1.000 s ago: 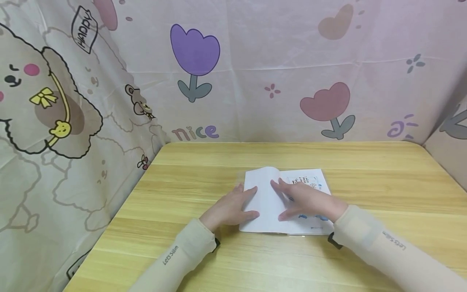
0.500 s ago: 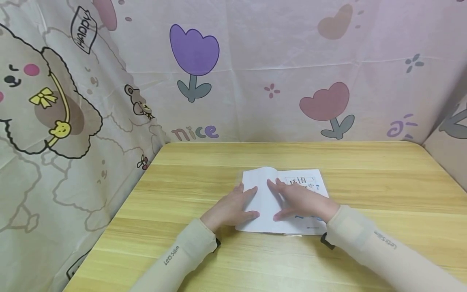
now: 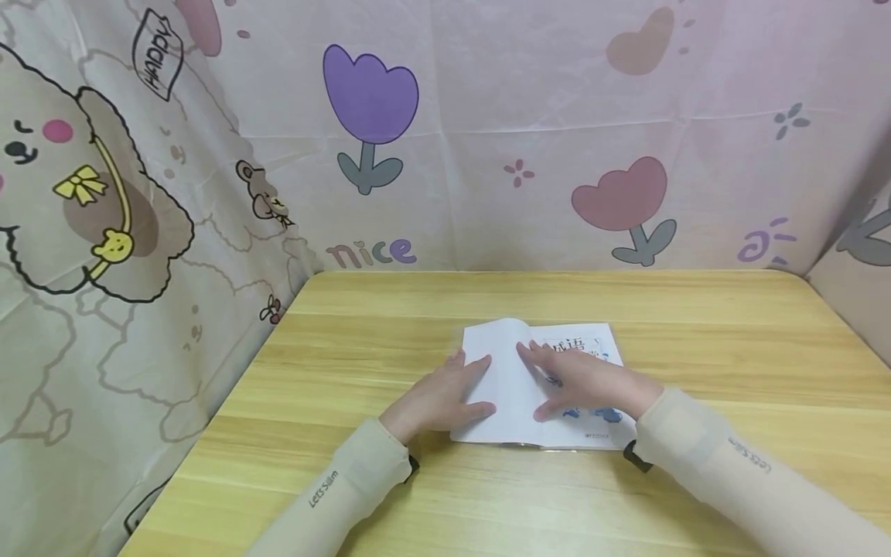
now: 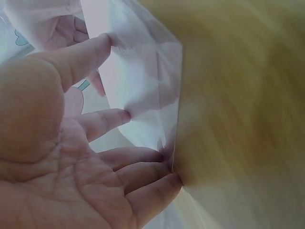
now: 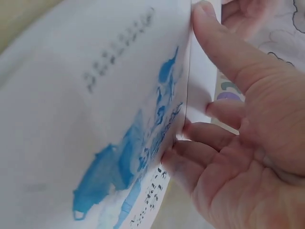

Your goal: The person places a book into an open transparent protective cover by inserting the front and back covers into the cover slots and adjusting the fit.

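An open book [image 3: 511,424] lies on the table, its left page blank white and its right page printed with Chinese characters and blue pictures. On the blank left page rests my left hand [image 3: 438,394], thumb and fingers spread and fairly straight; in the left wrist view its fingertips touch the page near the outer edge. My right hand [image 3: 592,381] lies over the book with its fingertips pressing near the inner fold. In the right wrist view the printed page [image 5: 109,119] shows beside those fingers, which are spread and extended. Part of the title is hidden under the right hand.
The wooden table [image 3: 390,309] extends around the book on all sides. Behind it hangs a patterned cloth [image 3: 487,93] with tulips, and another printed cloth [image 3: 230,155] covers the left side. Each wrist has a dark device below a pale sleeve.
My right hand slid slightly left and then back right across the inner fold. The book shifted a little left at first. My left hand has stayed nearly still.
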Motion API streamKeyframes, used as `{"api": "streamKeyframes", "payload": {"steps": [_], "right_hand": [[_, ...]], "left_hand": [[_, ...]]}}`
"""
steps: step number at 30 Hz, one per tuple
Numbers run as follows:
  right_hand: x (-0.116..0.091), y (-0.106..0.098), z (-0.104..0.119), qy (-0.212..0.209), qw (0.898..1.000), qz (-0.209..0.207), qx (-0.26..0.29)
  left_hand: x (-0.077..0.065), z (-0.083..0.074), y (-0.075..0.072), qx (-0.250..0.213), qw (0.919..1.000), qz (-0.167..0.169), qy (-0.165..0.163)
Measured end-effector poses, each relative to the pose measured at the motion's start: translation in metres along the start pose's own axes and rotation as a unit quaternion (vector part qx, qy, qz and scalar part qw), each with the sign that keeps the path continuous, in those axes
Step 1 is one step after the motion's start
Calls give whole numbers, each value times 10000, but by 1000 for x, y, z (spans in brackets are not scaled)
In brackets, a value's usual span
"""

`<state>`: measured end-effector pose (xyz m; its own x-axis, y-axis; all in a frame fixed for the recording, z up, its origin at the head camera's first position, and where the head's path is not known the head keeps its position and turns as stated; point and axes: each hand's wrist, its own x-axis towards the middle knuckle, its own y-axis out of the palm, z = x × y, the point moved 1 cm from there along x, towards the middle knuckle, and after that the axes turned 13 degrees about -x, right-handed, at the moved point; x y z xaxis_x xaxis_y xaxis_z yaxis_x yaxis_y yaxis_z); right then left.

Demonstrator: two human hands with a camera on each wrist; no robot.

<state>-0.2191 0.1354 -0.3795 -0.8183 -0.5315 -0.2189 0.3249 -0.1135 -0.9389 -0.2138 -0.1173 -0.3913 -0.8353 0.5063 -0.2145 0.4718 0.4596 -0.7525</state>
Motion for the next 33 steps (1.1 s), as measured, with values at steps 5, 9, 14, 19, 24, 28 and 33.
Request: {"api": "streamKeyframes", "payload": {"steps": [5,9,14,19,24,28,33], "right_hand": [[-1,4,1,-37,10000,-3,-34],[-1,4,3,-15,10000,28,-80],[1,1,7,91,9997,106,-195],[4,-5,16,208,9985,374,-332],[7,-9,21,349,9965,572,-496],[8,-9,19,344,9964,613,-467],[10,-9,16,256,9967,627,-450]], "left_hand": [[-1,-1,0,-13,10000,31,-50],[-1,-1,0,-20,9999,72,-79],[-1,-3,0,-9,9999,90,-91],[0,-5,0,132,9998,151,-37],[1,-5,0,251,9995,201,30],[2,-5,0,281,9995,158,14],[3,-6,0,324,9994,107,-81]]}}
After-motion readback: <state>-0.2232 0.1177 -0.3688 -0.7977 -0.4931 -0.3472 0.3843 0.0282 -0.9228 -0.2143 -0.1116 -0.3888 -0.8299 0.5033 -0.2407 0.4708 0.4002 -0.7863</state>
